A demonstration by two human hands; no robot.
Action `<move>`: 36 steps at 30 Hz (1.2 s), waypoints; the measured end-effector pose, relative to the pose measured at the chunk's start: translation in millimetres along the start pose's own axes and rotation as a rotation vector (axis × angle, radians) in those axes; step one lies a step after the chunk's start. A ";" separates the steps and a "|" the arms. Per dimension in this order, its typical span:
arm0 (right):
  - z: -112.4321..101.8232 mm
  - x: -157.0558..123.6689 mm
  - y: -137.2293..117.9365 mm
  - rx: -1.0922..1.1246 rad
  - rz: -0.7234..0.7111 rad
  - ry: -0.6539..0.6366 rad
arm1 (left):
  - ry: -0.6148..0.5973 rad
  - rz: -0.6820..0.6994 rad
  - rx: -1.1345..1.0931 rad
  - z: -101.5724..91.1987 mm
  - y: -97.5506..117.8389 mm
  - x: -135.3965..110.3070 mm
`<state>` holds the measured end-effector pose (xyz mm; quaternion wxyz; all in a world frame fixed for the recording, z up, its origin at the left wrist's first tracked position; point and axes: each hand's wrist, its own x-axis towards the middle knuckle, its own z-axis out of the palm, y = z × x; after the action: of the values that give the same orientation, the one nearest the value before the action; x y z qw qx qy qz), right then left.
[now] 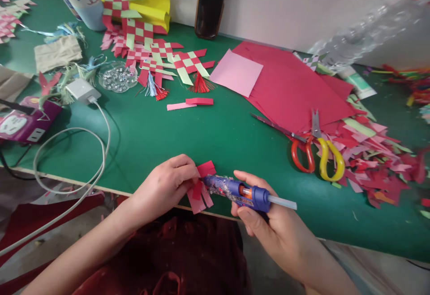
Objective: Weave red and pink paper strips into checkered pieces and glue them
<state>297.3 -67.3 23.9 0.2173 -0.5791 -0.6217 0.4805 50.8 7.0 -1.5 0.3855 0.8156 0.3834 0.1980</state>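
Note:
My left hand [173, 183] pinches a small piece of red and pink paper strips [200, 196] at the table's front edge. In my right hand [265, 214] is a blue hot glue gun [228, 188], with a clear glue stick poking out of its back end. The gun's tip meets the paper piece, close to my left fingers; whether it touches the paper is hard to make out. Beyond my hands, two loose strips [190, 103], one red and one pink, lie partly overlapped on the green tabletop.
Woven paper fish [144, 35], some with tassels, lie at the back left, near a dish of beads [119, 77]. A white cable [109, 133] loops at left. Red paper sheets [295, 84], orange scissors [302, 154], yellow-handled scissors [327, 158] and paper scraps [379, 156] are at right.

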 end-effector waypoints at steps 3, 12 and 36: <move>-0.5 0.7 -3.9 -0.042 -0.006 0.011 | 0.010 -0.001 0.006 0.6 -0.6 0.0; -1.6 3.0 -11.3 -0.206 -0.060 0.103 | 0.002 -0.018 -0.017 1.0 -0.6 0.1; 0.8 2.5 -13.3 -0.337 -0.145 0.138 | 0.012 -0.012 -0.012 2.7 -0.4 0.1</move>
<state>289.2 -63.5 34.2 0.1933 -0.5928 -0.7170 0.3117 52.4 5.9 -3.5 0.3892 0.8098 0.3893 0.2028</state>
